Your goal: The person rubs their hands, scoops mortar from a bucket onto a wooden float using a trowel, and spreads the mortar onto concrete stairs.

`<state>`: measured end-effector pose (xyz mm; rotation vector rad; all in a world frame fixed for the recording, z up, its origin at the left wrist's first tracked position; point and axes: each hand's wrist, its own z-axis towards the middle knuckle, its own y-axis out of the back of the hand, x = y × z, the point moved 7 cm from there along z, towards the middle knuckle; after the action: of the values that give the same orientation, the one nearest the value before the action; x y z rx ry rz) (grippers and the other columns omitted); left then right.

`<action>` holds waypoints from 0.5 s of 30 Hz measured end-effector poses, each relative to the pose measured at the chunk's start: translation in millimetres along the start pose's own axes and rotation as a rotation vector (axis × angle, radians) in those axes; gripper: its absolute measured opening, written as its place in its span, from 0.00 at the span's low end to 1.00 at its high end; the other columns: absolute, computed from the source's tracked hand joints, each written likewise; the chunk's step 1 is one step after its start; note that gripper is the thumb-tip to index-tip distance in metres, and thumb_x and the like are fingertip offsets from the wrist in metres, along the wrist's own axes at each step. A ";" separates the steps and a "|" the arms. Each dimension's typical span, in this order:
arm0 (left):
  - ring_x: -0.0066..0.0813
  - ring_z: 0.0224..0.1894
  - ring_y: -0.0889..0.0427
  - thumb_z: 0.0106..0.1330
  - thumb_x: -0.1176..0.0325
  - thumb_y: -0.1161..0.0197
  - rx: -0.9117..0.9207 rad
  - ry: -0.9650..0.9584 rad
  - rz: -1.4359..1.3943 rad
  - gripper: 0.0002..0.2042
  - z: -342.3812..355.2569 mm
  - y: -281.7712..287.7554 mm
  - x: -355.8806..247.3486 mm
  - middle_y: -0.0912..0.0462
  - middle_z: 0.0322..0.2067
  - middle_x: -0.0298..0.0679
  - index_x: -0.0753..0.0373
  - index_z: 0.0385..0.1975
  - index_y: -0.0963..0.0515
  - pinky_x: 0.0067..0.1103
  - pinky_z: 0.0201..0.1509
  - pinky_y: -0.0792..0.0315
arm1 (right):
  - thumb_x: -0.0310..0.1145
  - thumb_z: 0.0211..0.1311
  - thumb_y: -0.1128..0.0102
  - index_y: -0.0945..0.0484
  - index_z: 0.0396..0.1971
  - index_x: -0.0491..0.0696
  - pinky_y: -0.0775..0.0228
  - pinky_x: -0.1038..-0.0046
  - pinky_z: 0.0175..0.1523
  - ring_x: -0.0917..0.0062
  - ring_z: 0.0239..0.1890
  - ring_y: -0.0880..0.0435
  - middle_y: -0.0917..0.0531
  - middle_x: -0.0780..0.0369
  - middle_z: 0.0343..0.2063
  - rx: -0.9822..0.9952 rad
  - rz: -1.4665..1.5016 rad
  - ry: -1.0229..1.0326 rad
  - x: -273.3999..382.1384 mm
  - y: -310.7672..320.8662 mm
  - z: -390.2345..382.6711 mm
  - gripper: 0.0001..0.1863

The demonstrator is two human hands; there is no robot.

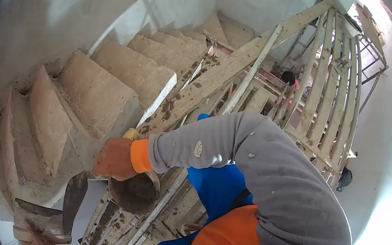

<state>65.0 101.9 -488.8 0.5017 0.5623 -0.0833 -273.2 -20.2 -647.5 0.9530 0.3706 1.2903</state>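
My right hand is closed around a trowel. Its yellowish handle end sticks out above the fist, and its dark blade hangs below toward the lower left. Just under that wrist is a round bucket, dark inside, partly covered by my hand and cuff. At the lower left edge, my left hand grips a flat, rectangular float-like tool with a dark face and a lighter wooden strip. The trowel's blade tip comes close to that tool. Part of my left hand is cut off by the picture's rim.
Dusty concrete steps curve up along the left wall. A mud-spattered plank slants up to the far right, beside a slatted wooden frame. Scaffold boards lie beneath me. A dark round shape shows lower down behind the planks.
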 end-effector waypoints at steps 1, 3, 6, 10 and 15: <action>0.38 0.49 0.22 0.64 0.43 0.43 0.000 -0.003 0.005 0.32 -3.6 0.3 -7.6 0.26 0.51 0.50 0.70 0.53 0.29 0.28 0.48 0.25 | 0.35 0.50 0.41 0.26 0.32 0.50 0.28 0.63 0.35 0.64 0.31 0.18 0.22 0.61 0.27 -0.015 0.013 0.023 2.3 0.0 0.5 0.09; 0.39 0.48 0.22 0.64 0.45 0.42 -0.030 0.029 0.073 0.31 -8.1 2.8 -17.9 0.25 0.51 0.50 0.71 0.54 0.29 0.28 0.50 0.26 | 0.35 0.49 0.41 0.26 0.32 0.50 0.28 0.63 0.35 0.64 0.31 0.18 0.22 0.61 0.27 -0.032 0.026 0.042 5.2 0.3 1.8 0.10; 0.35 0.35 0.23 0.62 0.53 0.34 -0.044 -0.081 -0.060 0.23 -11.3 5.3 -41.8 0.21 0.34 0.46 0.71 0.42 0.25 0.30 0.40 0.25 | 0.36 0.49 0.40 0.27 0.33 0.50 0.28 0.63 0.36 0.64 0.32 0.18 0.22 0.61 0.28 0.007 0.052 0.032 6.4 -1.1 2.6 0.11; 0.34 0.29 0.23 0.58 0.55 0.31 -0.096 -0.184 -0.243 0.24 -8.3 9.1 -34.9 0.20 0.31 0.45 0.70 0.43 0.25 0.28 0.33 0.24 | 0.36 0.49 0.40 0.27 0.33 0.49 0.28 0.63 0.36 0.65 0.33 0.18 0.22 0.62 0.28 -0.028 0.086 0.040 9.6 -0.7 5.6 0.12; 0.34 0.25 0.23 0.57 0.57 0.30 -0.119 -0.181 -0.078 0.20 -13.3 -0.2 -50.4 0.20 0.28 0.44 0.70 0.38 0.22 0.28 0.30 0.24 | 0.35 0.50 0.40 0.26 0.33 0.49 0.28 0.64 0.37 0.65 0.33 0.18 0.22 0.62 0.29 -0.031 0.107 0.061 13.9 4.3 7.1 0.11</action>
<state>15.8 105.1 -471.8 0.3525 0.4067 -0.1671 -267.0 -10.2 -636.4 0.9185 0.3497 1.4215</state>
